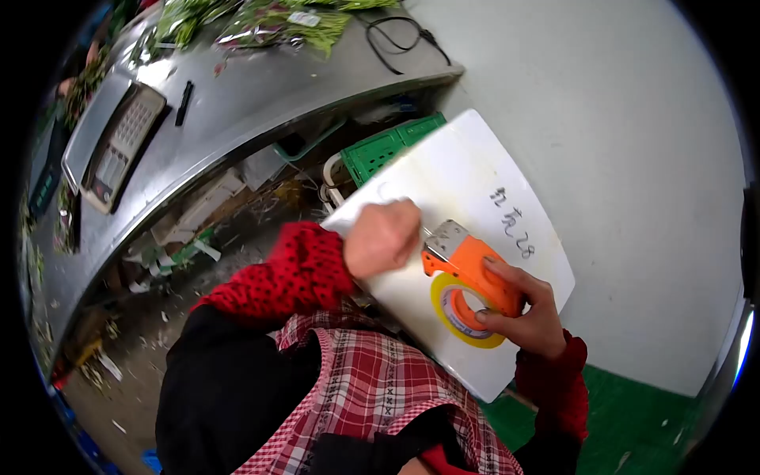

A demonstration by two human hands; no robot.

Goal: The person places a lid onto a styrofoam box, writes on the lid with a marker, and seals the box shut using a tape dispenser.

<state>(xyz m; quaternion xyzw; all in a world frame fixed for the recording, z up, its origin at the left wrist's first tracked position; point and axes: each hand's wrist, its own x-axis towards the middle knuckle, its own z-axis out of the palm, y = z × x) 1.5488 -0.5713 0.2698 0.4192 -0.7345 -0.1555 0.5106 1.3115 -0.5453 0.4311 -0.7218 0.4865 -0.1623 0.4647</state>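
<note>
My right hand (532,311) is wrapped round an orange tape dispenser (481,273) loaded with a yellow-edged roll of tape (463,321). The dispenser's metal end points toward my left hand (384,237), which is closed in a fist just left of it. What those fingers pinch, if anything, is hidden. Both hands are over a white box or lid (443,174) with rounded corners, lying tilted across my front. Black handwriting (513,223) runs along its right side.
A metal worktable (237,91) curves along the left, bearing wrapped green bundles (277,24), a scale with a keypad (123,146), a black marker (184,103) and a black cable (396,39). A green crate (388,146) stands below it. Scraps litter the floor (150,380).
</note>
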